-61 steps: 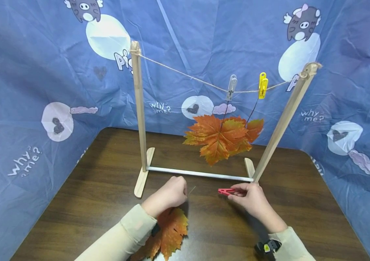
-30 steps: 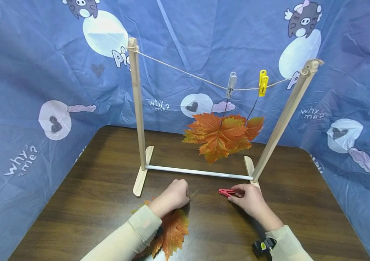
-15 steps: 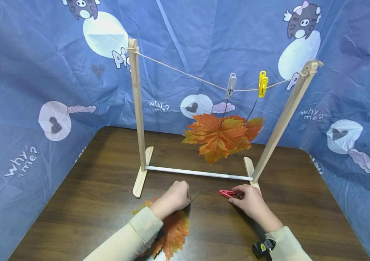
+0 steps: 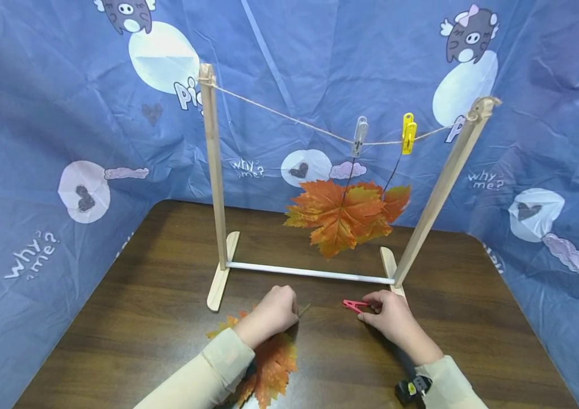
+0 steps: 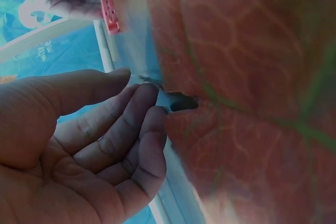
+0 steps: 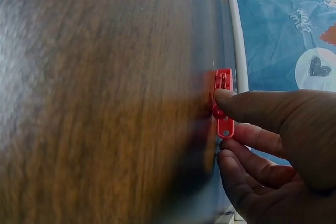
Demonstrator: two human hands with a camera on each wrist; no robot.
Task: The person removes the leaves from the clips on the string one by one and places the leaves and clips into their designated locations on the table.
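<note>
Low over the table, my left hand (image 4: 275,311) pinches the stem (image 4: 305,309) of an orange artificial maple leaf (image 4: 275,363) between thumb and fingers. The stem's free tip pokes out past the fingers toward the right. My forearm hides part of the leaf in the head view; its veined face (image 5: 247,51) fills much of the left wrist view. To the right, my right hand (image 4: 389,312) holds a red clothespin (image 6: 224,124) between thumb and fingers, its other end pointing left toward the stem.
Behind the hands stands a wooden frame (image 4: 214,170) with a white bottom bar (image 4: 310,273) and a string (image 4: 284,116). A grey clothespin (image 4: 360,136) and a yellow clothespin (image 4: 408,134) hang orange leaves (image 4: 340,213) from it. A blue printed cloth (image 4: 269,51) backs the table.
My left hand, still pinching the stem, has shifted slightly to the right and nearer to me. The right hand with the red clothespin has stayed almost in place.
</note>
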